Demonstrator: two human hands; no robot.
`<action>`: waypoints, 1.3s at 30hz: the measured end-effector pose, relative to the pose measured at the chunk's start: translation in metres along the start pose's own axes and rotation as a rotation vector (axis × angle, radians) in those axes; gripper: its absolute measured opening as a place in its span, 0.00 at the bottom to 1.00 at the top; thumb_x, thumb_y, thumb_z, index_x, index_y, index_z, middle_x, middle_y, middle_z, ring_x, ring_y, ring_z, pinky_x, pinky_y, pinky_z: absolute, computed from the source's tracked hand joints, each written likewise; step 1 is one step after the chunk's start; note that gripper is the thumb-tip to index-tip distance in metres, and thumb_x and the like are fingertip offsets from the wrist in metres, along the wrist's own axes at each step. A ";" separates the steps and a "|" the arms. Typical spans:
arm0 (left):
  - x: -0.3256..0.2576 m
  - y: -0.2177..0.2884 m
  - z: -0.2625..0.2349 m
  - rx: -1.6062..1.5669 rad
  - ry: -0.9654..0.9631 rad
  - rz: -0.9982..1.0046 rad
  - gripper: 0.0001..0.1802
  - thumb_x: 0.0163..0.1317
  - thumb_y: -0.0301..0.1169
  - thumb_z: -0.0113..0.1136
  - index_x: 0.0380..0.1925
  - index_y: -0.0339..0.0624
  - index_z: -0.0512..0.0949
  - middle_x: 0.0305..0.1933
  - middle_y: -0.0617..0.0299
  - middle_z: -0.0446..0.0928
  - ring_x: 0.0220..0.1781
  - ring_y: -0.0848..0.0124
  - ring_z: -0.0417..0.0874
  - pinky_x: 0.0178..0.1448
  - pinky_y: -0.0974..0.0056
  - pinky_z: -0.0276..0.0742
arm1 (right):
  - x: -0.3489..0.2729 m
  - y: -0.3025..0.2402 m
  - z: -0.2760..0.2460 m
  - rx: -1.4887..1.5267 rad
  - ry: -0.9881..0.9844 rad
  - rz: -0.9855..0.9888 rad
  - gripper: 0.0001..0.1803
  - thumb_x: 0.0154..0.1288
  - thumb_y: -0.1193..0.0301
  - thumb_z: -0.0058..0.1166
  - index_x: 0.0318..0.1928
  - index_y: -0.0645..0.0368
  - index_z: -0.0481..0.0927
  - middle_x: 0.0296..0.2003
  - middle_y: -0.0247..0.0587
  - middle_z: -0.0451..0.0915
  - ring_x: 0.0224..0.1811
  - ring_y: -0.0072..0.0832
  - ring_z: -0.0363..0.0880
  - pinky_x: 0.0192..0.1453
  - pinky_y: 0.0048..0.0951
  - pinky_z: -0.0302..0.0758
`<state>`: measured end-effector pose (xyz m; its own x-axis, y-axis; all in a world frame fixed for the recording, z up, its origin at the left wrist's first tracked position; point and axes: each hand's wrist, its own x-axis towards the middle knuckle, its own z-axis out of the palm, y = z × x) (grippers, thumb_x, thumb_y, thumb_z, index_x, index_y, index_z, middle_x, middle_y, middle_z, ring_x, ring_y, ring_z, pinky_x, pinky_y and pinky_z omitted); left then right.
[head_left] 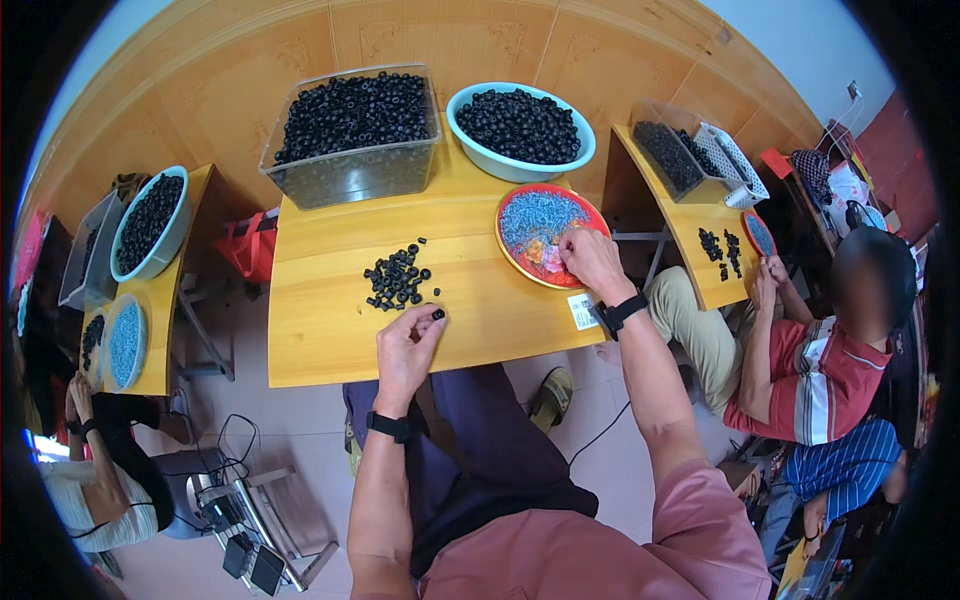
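Note:
My left hand [408, 348] rests at the near edge of the yellow wooden table [330, 340] and pinches one small black ring-shaped part [438, 314] between thumb and fingers. A loose pile of the same black parts [397, 277] lies just beyond it. My right hand [592, 258] reaches into the red plate [512, 255] of small blue-grey screws [545, 215], fingers bent down onto them; whether it holds a screw is hidden.
A clear tub [352, 140] and a teal bowl [520, 128], both full of black parts, stand at the table's far edge. A person in a striped shirt [820, 370] works at the right table [700, 250]; another person's hands [75, 400] are at the left table [165, 300].

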<state>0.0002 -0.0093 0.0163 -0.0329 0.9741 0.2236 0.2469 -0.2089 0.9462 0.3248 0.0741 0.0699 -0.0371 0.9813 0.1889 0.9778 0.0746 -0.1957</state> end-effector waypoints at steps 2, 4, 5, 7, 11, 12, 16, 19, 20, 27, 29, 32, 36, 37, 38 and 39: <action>-0.001 0.002 -0.001 -0.008 -0.003 -0.013 0.12 0.62 0.26 0.70 0.43 0.31 0.85 0.34 0.56 0.87 0.35 0.76 0.86 0.41 0.70 0.81 | 0.000 0.002 0.003 -0.007 0.016 -0.018 0.06 0.61 0.73 0.57 0.36 0.60 0.86 0.35 0.54 0.85 0.41 0.50 0.85 0.48 0.51 0.80; -0.001 0.001 -0.001 -0.013 -0.006 -0.016 0.12 0.62 0.26 0.70 0.43 0.31 0.84 0.35 0.56 0.87 0.35 0.76 0.86 0.41 0.70 0.82 | 0.000 0.001 0.003 -0.012 0.028 -0.037 0.07 0.61 0.73 0.57 0.36 0.61 0.85 0.34 0.55 0.85 0.41 0.51 0.85 0.48 0.51 0.80; -0.002 -0.001 0.000 -0.019 -0.012 -0.021 0.12 0.62 0.26 0.70 0.43 0.31 0.84 0.35 0.56 0.87 0.35 0.76 0.86 0.42 0.70 0.82 | -0.002 0.000 0.001 0.035 0.043 0.003 0.07 0.61 0.74 0.57 0.37 0.62 0.85 0.32 0.55 0.85 0.39 0.50 0.86 0.47 0.49 0.80; -0.002 -0.009 0.003 -0.033 -0.007 -0.024 0.11 0.62 0.26 0.70 0.43 0.31 0.84 0.35 0.55 0.87 0.36 0.75 0.86 0.42 0.70 0.82 | -0.008 -0.011 -0.006 0.090 0.049 0.041 0.08 0.61 0.74 0.56 0.38 0.63 0.85 0.31 0.55 0.85 0.37 0.49 0.86 0.45 0.46 0.81; -0.001 -0.011 0.001 -0.051 0.009 -0.028 0.11 0.63 0.26 0.70 0.43 0.32 0.83 0.35 0.55 0.87 0.35 0.75 0.87 0.42 0.69 0.82 | -0.018 -0.053 -0.006 0.573 0.105 0.012 0.10 0.62 0.77 0.57 0.43 0.64 0.86 0.28 0.48 0.85 0.33 0.36 0.88 0.40 0.29 0.82; -0.001 -0.010 0.002 -0.074 -0.006 -0.034 0.11 0.64 0.25 0.69 0.44 0.32 0.82 0.36 0.56 0.87 0.37 0.76 0.86 0.43 0.70 0.82 | -0.024 -0.063 0.001 0.711 0.033 0.021 0.10 0.63 0.76 0.57 0.44 0.64 0.85 0.28 0.46 0.86 0.34 0.32 0.88 0.39 0.28 0.82; 0.001 -0.014 -0.001 -0.236 -0.037 -0.101 0.10 0.68 0.24 0.65 0.47 0.31 0.81 0.38 0.59 0.86 0.40 0.78 0.85 0.46 0.71 0.80 | -0.035 -0.111 0.033 1.064 -0.125 0.014 0.10 0.66 0.77 0.58 0.45 0.67 0.84 0.31 0.42 0.88 0.36 0.25 0.89 0.40 0.25 0.83; 0.005 -0.010 0.000 -0.349 -0.077 -0.141 0.10 0.70 0.22 0.62 0.49 0.31 0.78 0.38 0.58 0.86 0.38 0.78 0.83 0.44 0.73 0.79 | -0.046 -0.134 0.057 1.193 -0.186 0.000 0.11 0.65 0.79 0.58 0.46 0.68 0.83 0.34 0.46 0.88 0.37 0.28 0.89 0.43 0.28 0.84; 0.005 -0.008 0.001 -0.356 -0.072 -0.144 0.10 0.70 0.22 0.61 0.49 0.32 0.78 0.38 0.58 0.85 0.38 0.77 0.83 0.44 0.72 0.78 | -0.048 -0.139 0.063 1.110 -0.143 -0.078 0.11 0.64 0.79 0.58 0.47 0.67 0.83 0.35 0.48 0.88 0.38 0.30 0.90 0.43 0.29 0.84; 0.004 -0.007 0.001 -0.368 0.016 -0.154 0.08 0.67 0.22 0.65 0.44 0.31 0.81 0.36 0.60 0.86 0.36 0.81 0.83 0.42 0.74 0.79 | -0.060 -0.164 0.066 0.984 -0.027 -0.145 0.10 0.63 0.78 0.61 0.45 0.65 0.84 0.38 0.50 0.87 0.40 0.36 0.90 0.44 0.31 0.84; 0.006 -0.009 0.001 -0.377 0.027 -0.159 0.09 0.65 0.23 0.67 0.43 0.31 0.81 0.35 0.61 0.86 0.34 0.82 0.82 0.41 0.74 0.78 | -0.061 -0.165 0.063 0.970 0.010 -0.148 0.10 0.62 0.78 0.62 0.44 0.64 0.84 0.37 0.49 0.87 0.38 0.34 0.89 0.43 0.30 0.84; 0.006 -0.010 0.004 -0.349 0.041 -0.189 0.09 0.65 0.24 0.68 0.42 0.31 0.81 0.34 0.62 0.86 0.33 0.83 0.82 0.40 0.74 0.79 | -0.061 -0.164 0.075 1.042 0.041 -0.159 0.10 0.62 0.80 0.64 0.45 0.64 0.85 0.35 0.39 0.86 0.33 0.18 0.82 0.37 0.21 0.77; 0.005 -0.010 0.004 -0.291 0.036 -0.177 0.09 0.65 0.24 0.68 0.42 0.31 0.82 0.35 0.61 0.86 0.34 0.81 0.83 0.41 0.73 0.80 | -0.062 -0.160 0.080 1.062 0.009 -0.133 0.10 0.62 0.80 0.63 0.45 0.64 0.85 0.36 0.39 0.86 0.35 0.19 0.83 0.39 0.22 0.78; 0.004 -0.009 0.003 -0.246 0.023 -0.158 0.09 0.65 0.25 0.67 0.43 0.31 0.82 0.36 0.60 0.87 0.35 0.80 0.84 0.42 0.72 0.81 | -0.062 -0.159 0.082 1.065 0.000 -0.127 0.10 0.62 0.81 0.62 0.45 0.65 0.84 0.36 0.39 0.86 0.35 0.20 0.83 0.40 0.22 0.79; 0.004 -0.008 0.003 -0.201 0.010 -0.139 0.09 0.65 0.25 0.67 0.43 0.31 0.82 0.36 0.59 0.87 0.36 0.79 0.85 0.43 0.72 0.81 | -0.062 -0.158 0.084 1.068 -0.009 -0.122 0.11 0.63 0.81 0.62 0.46 0.65 0.84 0.36 0.39 0.86 0.36 0.20 0.83 0.41 0.23 0.79; 0.004 -0.007 0.002 -0.200 0.007 -0.139 0.09 0.65 0.25 0.67 0.43 0.31 0.82 0.36 0.59 0.87 0.36 0.79 0.85 0.43 0.72 0.81 | -0.062 -0.157 0.085 1.069 -0.007 -0.119 0.11 0.63 0.81 0.62 0.46 0.65 0.84 0.36 0.39 0.86 0.36 0.20 0.83 0.41 0.23 0.79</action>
<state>0.0009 -0.0037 0.0105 -0.0601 0.9942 0.0889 0.0429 -0.0864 0.9953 0.1564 0.0167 0.0066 -0.1246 0.9583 0.2571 0.2806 0.2826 -0.9173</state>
